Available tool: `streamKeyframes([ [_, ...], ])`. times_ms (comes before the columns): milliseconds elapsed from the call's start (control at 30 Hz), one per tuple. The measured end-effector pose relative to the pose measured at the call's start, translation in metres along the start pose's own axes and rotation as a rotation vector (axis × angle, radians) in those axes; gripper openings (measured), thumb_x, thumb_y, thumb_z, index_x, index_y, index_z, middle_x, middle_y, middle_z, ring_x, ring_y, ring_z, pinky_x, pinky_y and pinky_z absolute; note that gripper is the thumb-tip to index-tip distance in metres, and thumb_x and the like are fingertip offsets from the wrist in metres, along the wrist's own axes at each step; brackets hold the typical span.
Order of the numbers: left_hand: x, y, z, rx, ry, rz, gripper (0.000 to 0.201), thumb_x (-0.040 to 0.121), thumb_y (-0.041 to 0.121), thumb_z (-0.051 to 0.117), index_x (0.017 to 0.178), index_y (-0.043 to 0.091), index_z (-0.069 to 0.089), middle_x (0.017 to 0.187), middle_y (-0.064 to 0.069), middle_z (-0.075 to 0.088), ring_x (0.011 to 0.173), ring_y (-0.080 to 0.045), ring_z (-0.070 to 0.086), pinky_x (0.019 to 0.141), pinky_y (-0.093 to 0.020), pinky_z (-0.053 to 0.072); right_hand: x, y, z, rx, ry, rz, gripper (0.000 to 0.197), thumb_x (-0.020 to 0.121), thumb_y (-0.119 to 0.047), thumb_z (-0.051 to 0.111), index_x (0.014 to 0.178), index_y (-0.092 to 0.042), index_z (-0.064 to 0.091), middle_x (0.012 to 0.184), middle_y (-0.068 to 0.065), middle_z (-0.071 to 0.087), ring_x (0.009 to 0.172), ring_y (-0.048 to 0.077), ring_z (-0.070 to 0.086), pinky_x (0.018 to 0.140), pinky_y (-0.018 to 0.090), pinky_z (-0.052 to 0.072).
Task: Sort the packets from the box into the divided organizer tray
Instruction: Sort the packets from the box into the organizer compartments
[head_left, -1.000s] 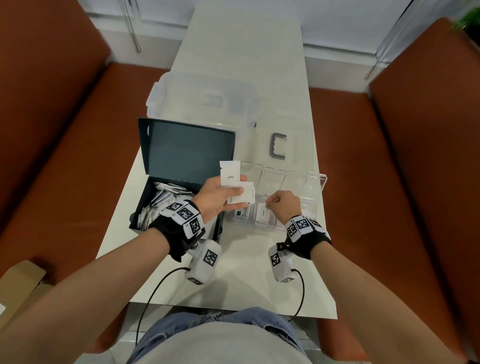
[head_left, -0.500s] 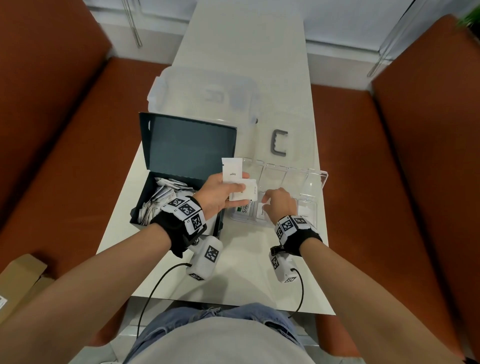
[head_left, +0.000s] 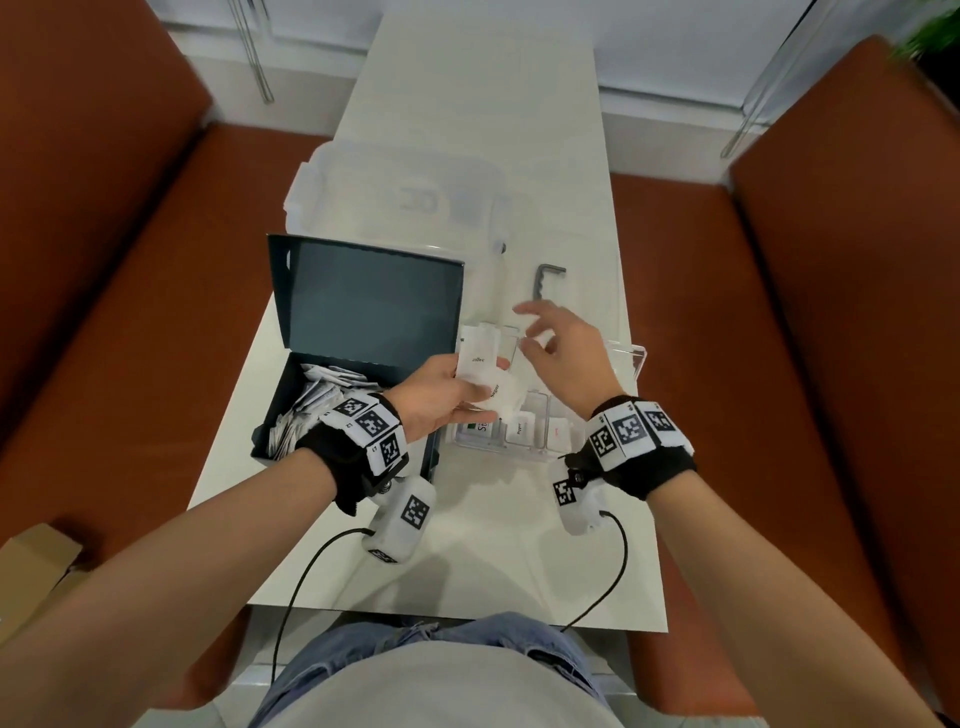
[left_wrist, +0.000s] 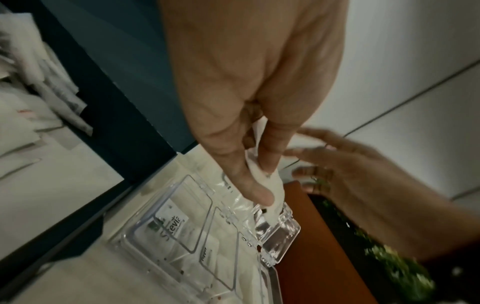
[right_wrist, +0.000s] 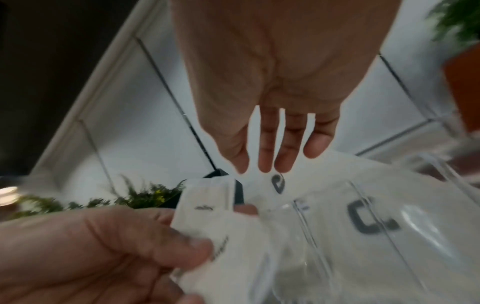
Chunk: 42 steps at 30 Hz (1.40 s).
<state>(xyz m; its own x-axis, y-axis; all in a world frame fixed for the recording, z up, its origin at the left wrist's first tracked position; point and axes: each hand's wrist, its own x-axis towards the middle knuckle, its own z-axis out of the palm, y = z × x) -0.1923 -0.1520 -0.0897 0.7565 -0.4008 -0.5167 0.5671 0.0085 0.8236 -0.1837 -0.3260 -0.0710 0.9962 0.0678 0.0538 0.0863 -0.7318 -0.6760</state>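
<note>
Over tray (head_left: 626, 358), left hand (head_left: 436, 397) grips packets (head_left: 480, 364) (print blurred)

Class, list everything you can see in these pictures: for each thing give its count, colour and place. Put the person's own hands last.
table: one, white, centre, between the benches
benches: two, rust-brown, either side of the table
box: one, dark teal, lid up, left on the table
loose packets: many, white, piled in the box
organizer tray: one, clear, divided, right of the box, some packets inside
clear lidded container: one, behind the box
bracket: one, grey, behind the tray
held packets: several, white, over the tray
left hand: grips the held packets
right hand: fingers spread, empty, above the tray
</note>
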Motion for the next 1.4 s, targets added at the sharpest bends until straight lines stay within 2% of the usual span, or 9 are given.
streamKeyframes([
  [100, 0.002, -0.001, 0.005, 0.188, -0.044, 0.018, 0.026, 0.094, -0.004, 0.053, 0.118, 0.005, 0.056, 0.107, -0.007, 0.062, 0.097, -0.02, 0.063, 0.078, -0.029, 0.059, -0.003, -0.015, -0.005, -0.273, -0.259, -0.212, 0.065, 0.087, -0.018, 0.058, 0.141, -0.045, 0.034, 0.133, -0.003, 0.048, 0.109, 0.021, 0.049, 0.093, 0.043, 0.04],
  [167, 0.003, 0.001, 0.01, 0.31, -0.082, 0.056, 0.031, 0.094, -0.003, 0.053, 0.121, 0.011, 0.052, 0.102, 0.002, 0.057, 0.088, -0.011, 0.059, 0.072, -0.027, 0.059, -0.006, -0.018, -0.001, -0.413, -0.355, -0.245, 0.057, 0.088, -0.021, 0.057, 0.137, -0.044, 0.041, 0.134, -0.007, 0.049, 0.112, 0.02, 0.045, 0.093, 0.043, 0.033],
  [333, 0.014, 0.008, 0.017, 0.348, -0.015, 0.115, 0.029, 0.091, -0.006, 0.057, 0.118, 0.005, 0.056, 0.09, -0.007, 0.059, 0.082, -0.016, 0.059, 0.069, -0.028, 0.058, -0.006, 0.0, -0.007, -0.278, -0.191, -0.126, 0.023, 0.09, -0.021, 0.058, 0.111, -0.019, 0.065, 0.106, 0.002, 0.067, 0.1, 0.024, 0.059, 0.094, 0.042, 0.04],
  [467, 0.023, 0.01, 0.021, 0.319, 0.047, 0.141, 0.03, 0.087, -0.004, 0.065, 0.116, 0.004, 0.06, 0.078, -0.008, 0.057, 0.074, -0.015, 0.061, 0.072, -0.027, 0.06, -0.01, 0.021, -0.019, -0.18, -0.111, 0.054, 0.01, 0.079, -0.018, 0.065, 0.087, -0.015, 0.059, 0.072, -0.001, 0.058, 0.073, 0.023, 0.055, 0.069, 0.031, 0.041],
  [633, 0.03, 0.007, 0.031, 0.335, 0.047, 0.162, 0.025, 0.088, -0.003, 0.064, 0.113, 0.003, 0.064, 0.071, -0.003, 0.055, 0.068, -0.009, 0.06, 0.073, -0.025, 0.059, -0.024, 0.056, -0.035, -0.081, -0.047, 0.205, 0.016, 0.079, -0.011, 0.062, 0.094, -0.015, 0.061, 0.058, -0.009, 0.046, 0.053, 0.006, 0.042, 0.047, 0.011, 0.032],
  [933, 0.039, -0.002, 0.057, 0.334, 0.043, 0.132, 0.021, 0.089, -0.004, 0.063, 0.106, 0.007, 0.065, 0.089, -0.008, 0.064, 0.084, -0.016, 0.064, 0.066, -0.021, 0.058, -0.04, 0.115, -0.038, -0.112, -0.106, 0.515, 0.018, 0.092, -0.014, 0.055, 0.102, -0.008, 0.068, 0.107, 0.013, 0.064, 0.083, 0.02, 0.058, 0.071, 0.026, 0.043],
  [1100, 0.041, -0.006, 0.062, 0.334, 0.048, 0.127, 0.021, 0.089, -0.004, 0.062, 0.108, 0.006, 0.066, 0.087, -0.006, 0.066, 0.083, -0.015, 0.064, 0.067, -0.022, 0.058, -0.043, 0.129, -0.03, -0.115, -0.135, 0.558, 0.015, 0.091, -0.015, 0.059, 0.101, -0.01, 0.069, 0.107, 0.011, 0.063, 0.078, 0.015, 0.053, 0.068, 0.023, 0.042],
  [1300, 0.041, -0.009, 0.06, 0.348, 0.067, 0.116, 0.021, 0.089, -0.003, 0.063, 0.106, 0.008, 0.066, 0.087, -0.005, 0.065, 0.081, -0.013, 0.064, 0.069, -0.024, 0.057, -0.041, 0.133, -0.024, -0.144, -0.221, 0.563, 0.015, 0.09, -0.02, 0.061, 0.102, -0.017, 0.07, 0.108, 0.007, 0.067, 0.097, 0.023, 0.061, 0.089, 0.034, 0.05],
  [1400, 0.04, -0.01, 0.059, 0.343, 0.066, 0.111, 0.021, 0.089, -0.004, 0.063, 0.105, 0.009, 0.065, 0.092, -0.009, 0.066, 0.084, -0.016, 0.064, 0.068, -0.024, 0.057, -0.042, 0.132, -0.02, -0.245, -0.23, 0.519, 0.013, 0.091, -0.022, 0.058, 0.098, -0.023, 0.069, 0.108, 0.0, 0.065, 0.105, 0.023, 0.057, 0.097, 0.04, 0.042],
])
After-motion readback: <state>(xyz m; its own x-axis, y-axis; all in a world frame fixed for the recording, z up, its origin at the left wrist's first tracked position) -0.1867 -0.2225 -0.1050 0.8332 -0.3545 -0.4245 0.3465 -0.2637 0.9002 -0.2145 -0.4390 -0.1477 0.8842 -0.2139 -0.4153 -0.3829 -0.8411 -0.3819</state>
